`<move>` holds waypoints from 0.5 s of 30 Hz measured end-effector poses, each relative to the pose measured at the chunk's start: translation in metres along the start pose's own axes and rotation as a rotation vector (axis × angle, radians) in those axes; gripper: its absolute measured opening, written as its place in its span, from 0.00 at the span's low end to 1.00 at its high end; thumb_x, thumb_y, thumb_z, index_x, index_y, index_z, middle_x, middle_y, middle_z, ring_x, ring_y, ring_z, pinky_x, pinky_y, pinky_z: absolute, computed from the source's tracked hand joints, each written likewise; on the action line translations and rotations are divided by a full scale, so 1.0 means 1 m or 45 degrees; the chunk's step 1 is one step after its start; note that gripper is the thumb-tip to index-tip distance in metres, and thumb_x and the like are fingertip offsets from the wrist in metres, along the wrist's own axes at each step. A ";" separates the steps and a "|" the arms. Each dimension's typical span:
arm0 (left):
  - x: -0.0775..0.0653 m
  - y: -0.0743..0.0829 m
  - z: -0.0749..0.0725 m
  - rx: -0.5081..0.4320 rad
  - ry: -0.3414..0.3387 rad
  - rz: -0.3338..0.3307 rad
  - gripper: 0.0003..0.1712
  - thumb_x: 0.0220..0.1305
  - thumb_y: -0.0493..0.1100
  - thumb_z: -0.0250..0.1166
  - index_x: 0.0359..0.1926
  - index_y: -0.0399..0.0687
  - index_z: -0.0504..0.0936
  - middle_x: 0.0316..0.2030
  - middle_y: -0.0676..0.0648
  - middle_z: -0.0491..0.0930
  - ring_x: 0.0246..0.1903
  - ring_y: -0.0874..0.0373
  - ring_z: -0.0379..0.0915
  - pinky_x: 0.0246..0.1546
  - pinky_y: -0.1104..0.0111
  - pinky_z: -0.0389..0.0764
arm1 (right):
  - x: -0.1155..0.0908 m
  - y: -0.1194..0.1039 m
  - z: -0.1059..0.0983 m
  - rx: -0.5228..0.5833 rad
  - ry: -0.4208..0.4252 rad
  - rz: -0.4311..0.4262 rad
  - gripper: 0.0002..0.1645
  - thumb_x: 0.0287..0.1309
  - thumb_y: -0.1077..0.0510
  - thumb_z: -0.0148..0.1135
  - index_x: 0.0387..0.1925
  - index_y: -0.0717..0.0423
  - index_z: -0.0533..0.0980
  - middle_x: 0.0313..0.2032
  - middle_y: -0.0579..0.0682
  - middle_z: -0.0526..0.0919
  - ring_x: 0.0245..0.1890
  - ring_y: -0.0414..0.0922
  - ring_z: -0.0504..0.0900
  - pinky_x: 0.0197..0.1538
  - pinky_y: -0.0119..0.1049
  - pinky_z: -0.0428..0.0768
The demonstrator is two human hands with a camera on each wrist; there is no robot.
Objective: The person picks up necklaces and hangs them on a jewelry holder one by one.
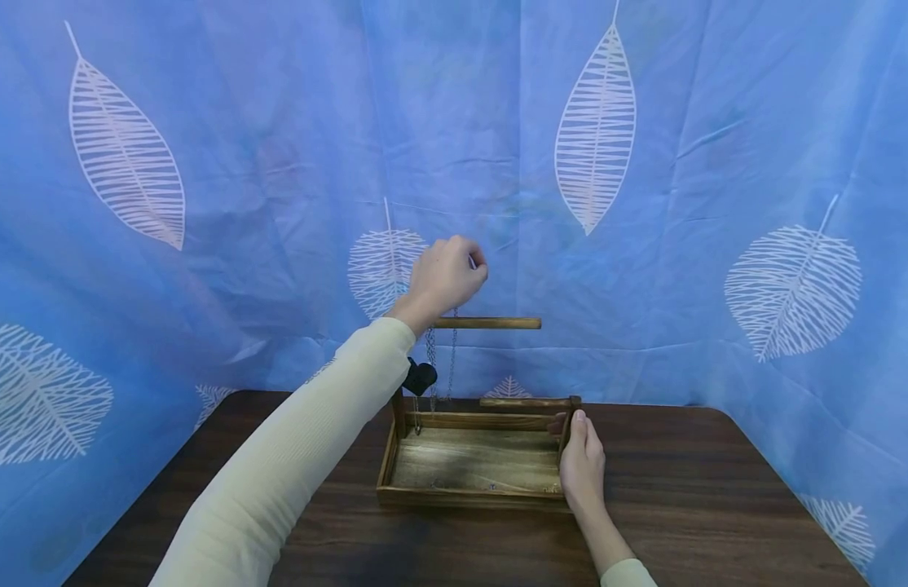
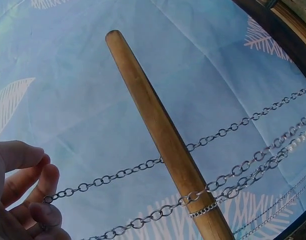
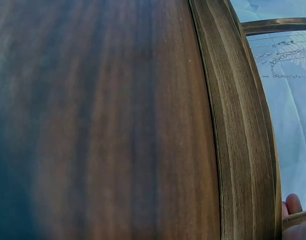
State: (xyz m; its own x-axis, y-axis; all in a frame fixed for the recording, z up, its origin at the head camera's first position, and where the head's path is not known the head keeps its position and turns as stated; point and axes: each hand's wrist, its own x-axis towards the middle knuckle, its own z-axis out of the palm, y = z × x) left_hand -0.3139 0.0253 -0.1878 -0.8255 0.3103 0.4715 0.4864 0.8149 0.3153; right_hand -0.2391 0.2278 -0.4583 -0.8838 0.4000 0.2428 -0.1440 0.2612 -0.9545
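Note:
My left hand (image 1: 448, 273) is raised over the upper bar (image 1: 498, 323) of a wooden jewelry stand (image 1: 469, 496). In the left wrist view its fingers pinch a silver chain necklace (image 2: 123, 173), whose strands run past both sides of the bar (image 2: 143, 105). Another, finer chain (image 2: 202, 211) loops over that bar. At the stand's right side, my right hand (image 1: 584, 469) grips the upright, thumb in front and fingers behind. Its fingertips (image 3: 293, 204) show at the lower right corner of the right wrist view.
A black heart-shaped piece (image 1: 420, 377) hangs by the stand's left post, partly behind my left sleeve. A shorter lower bar (image 1: 523, 402) juts from the right upright. The stand's tray base (image 1: 476, 461) sits on a dark wood table (image 1: 681, 489), before a blue leaf-print curtain (image 1: 461, 122).

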 end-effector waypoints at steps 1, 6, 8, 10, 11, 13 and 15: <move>0.000 0.000 0.000 0.004 0.001 0.002 0.10 0.73 0.44 0.59 0.40 0.52 0.87 0.24 0.54 0.81 0.17 0.57 0.71 0.16 0.68 0.66 | 0.000 0.000 0.000 -0.001 0.001 0.002 0.41 0.76 0.31 0.26 0.52 0.58 0.76 0.48 0.60 0.81 0.51 0.56 0.76 0.51 0.48 0.69; 0.000 -0.003 0.000 0.020 -0.022 0.004 0.09 0.73 0.44 0.60 0.39 0.52 0.87 0.27 0.54 0.82 0.21 0.57 0.73 0.18 0.68 0.69 | 0.000 0.000 0.000 -0.007 0.002 0.003 0.43 0.75 0.30 0.26 0.53 0.58 0.76 0.48 0.60 0.81 0.49 0.57 0.76 0.49 0.47 0.69; -0.001 -0.004 0.002 0.021 -0.046 0.005 0.09 0.73 0.44 0.60 0.40 0.52 0.87 0.28 0.54 0.82 0.22 0.57 0.74 0.19 0.67 0.70 | -0.001 0.001 0.000 -0.008 0.000 0.001 0.43 0.76 0.31 0.26 0.54 0.59 0.75 0.48 0.59 0.81 0.49 0.56 0.76 0.49 0.47 0.69; -0.002 -0.004 0.004 0.016 -0.071 0.003 0.09 0.73 0.44 0.59 0.40 0.52 0.87 0.29 0.53 0.83 0.22 0.57 0.74 0.19 0.67 0.70 | 0.000 0.001 0.001 -0.005 0.000 -0.004 0.41 0.77 0.33 0.26 0.55 0.60 0.75 0.48 0.59 0.81 0.49 0.56 0.77 0.48 0.47 0.69; -0.002 -0.004 0.006 0.014 -0.079 0.003 0.10 0.73 0.44 0.59 0.41 0.52 0.87 0.29 0.53 0.83 0.21 0.57 0.74 0.19 0.67 0.70 | 0.000 0.001 0.001 -0.003 0.000 -0.007 0.41 0.78 0.34 0.26 0.55 0.60 0.75 0.48 0.59 0.81 0.50 0.55 0.77 0.49 0.47 0.69; -0.002 -0.004 0.008 0.005 -0.092 -0.002 0.10 0.73 0.44 0.59 0.41 0.52 0.87 0.29 0.53 0.83 0.20 0.57 0.73 0.18 0.67 0.69 | 0.000 0.000 0.001 0.006 0.003 -0.011 0.40 0.78 0.34 0.27 0.56 0.60 0.75 0.48 0.60 0.81 0.50 0.55 0.77 0.50 0.48 0.70; -0.002 -0.005 0.011 0.001 -0.097 -0.002 0.10 0.73 0.44 0.59 0.41 0.52 0.88 0.28 0.53 0.82 0.19 0.58 0.72 0.17 0.67 0.68 | 0.000 0.001 0.000 0.011 0.010 -0.015 0.40 0.78 0.35 0.27 0.55 0.61 0.75 0.48 0.60 0.81 0.50 0.55 0.77 0.51 0.49 0.70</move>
State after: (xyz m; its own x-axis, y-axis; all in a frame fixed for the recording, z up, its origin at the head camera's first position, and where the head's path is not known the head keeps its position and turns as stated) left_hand -0.3179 0.0264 -0.1991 -0.8456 0.3454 0.4071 0.4850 0.8157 0.3154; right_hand -0.2397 0.2280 -0.4588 -0.8785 0.4039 0.2550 -0.1581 0.2580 -0.9531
